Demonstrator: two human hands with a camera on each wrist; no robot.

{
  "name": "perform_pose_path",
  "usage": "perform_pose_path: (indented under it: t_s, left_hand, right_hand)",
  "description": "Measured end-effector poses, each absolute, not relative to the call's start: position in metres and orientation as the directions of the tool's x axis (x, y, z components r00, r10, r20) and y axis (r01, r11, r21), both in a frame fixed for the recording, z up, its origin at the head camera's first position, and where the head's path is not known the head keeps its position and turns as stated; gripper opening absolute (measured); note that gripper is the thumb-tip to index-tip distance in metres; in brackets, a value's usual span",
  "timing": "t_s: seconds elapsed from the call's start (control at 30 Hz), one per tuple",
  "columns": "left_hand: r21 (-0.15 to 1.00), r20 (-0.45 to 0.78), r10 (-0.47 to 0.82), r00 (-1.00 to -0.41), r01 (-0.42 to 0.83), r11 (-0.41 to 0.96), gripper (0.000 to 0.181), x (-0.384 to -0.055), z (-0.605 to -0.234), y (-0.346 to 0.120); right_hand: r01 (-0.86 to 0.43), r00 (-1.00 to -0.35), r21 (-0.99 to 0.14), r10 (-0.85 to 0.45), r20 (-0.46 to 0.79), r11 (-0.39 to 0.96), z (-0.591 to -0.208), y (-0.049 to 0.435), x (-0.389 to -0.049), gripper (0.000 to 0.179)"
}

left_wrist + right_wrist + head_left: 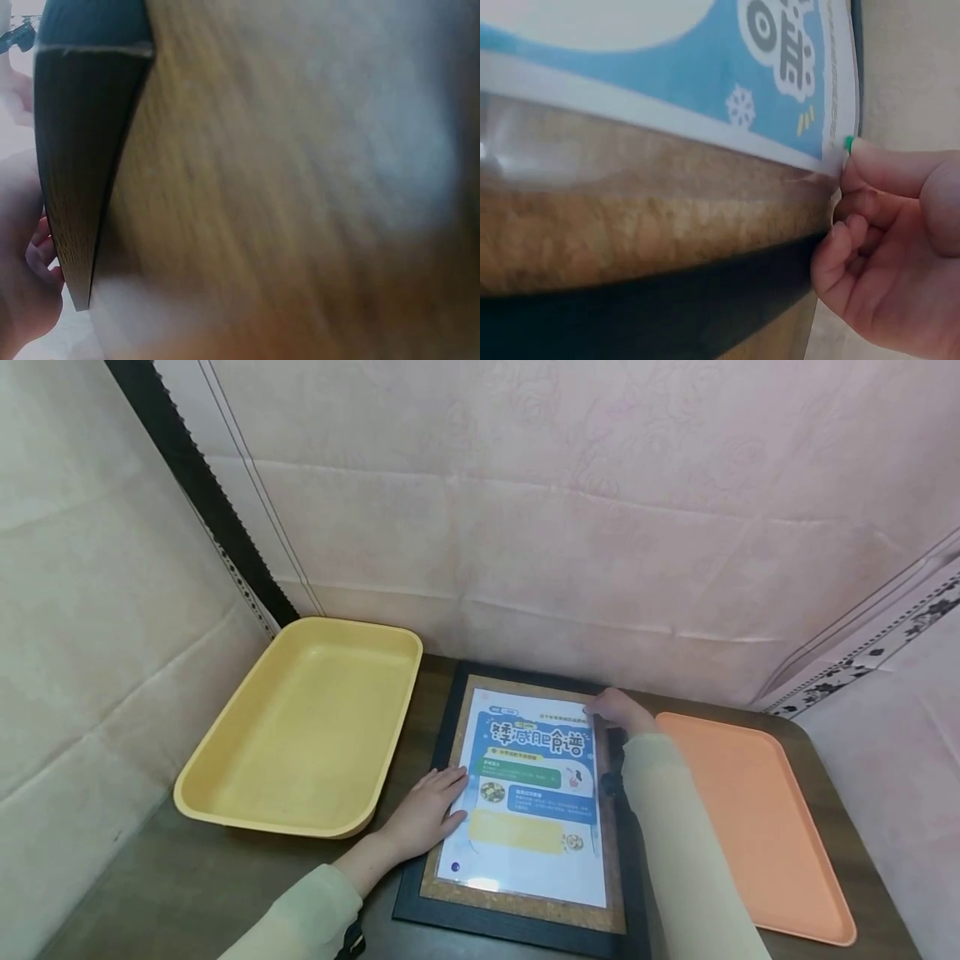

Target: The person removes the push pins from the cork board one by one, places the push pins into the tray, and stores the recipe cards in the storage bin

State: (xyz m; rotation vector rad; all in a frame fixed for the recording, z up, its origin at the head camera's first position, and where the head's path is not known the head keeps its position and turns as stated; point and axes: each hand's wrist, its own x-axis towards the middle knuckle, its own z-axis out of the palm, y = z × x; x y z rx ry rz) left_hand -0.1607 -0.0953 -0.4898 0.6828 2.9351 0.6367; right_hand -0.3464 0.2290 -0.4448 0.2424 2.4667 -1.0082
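A black-framed corkboard (525, 910) lies on the table with a printed poster (536, 877) on it, under a clear glossy layer. My left hand (423, 814) rests with spread fingers on the left edge of the poster and board. At the poster's top right corner, my right hand (622, 710) pinches a small green push pin (849, 143) between thumb and finger; its other fingers curl by the frame in the right wrist view. A purple push pin (455, 866) sits at the poster's bottom left corner. The left wrist view shows mostly the frame's side (82, 150) and blurred tabletop.
A deep yellow tray (300, 727) stands to the left of the board. On the right lies a shallow orange tray (765, 827), partly behind the right sleeve. Pale cloth (540, 543) walls enclose the back and sides of the wooden table (187, 885).
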Motion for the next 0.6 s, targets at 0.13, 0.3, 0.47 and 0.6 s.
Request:
perform_pose_path:
  t_s: [0.13,0.3,0.47,0.6]
  left_hand:
    - [0.408,0.034,0.442,-0.896,0.416,0.813,0.054,-0.16,-0.491,-0.094]
    - [0.418,0.037,0.446,-0.894,0.419,0.806,0.054,-0.16,-0.491,-0.094]
    - [0.423,0.044,0.436,-0.899,0.412,0.807,0.053,-0.161,-0.488,-0.095]
    - [0.434,0.041,0.432,-0.901,0.406,0.804,0.054,-0.161,-0.488,-0.095]
  right_hand:
    - [0.365,-0.869,-0.639,0.001,-0.495,0.677,-0.448,0.235,-0.349,0.043]
    - [0.31,-0.889,-0.594,0.006,-0.457,0.742,-0.447,0.23,-0.347,0.037]
    - [0.159,-0.937,-0.493,-0.028,-0.349,0.856,-0.443,0.218,-0.345,0.032]
    - [0.176,-0.94,-0.488,-0.001,-0.34,0.855,-0.443,0.215,-0.344,0.034]
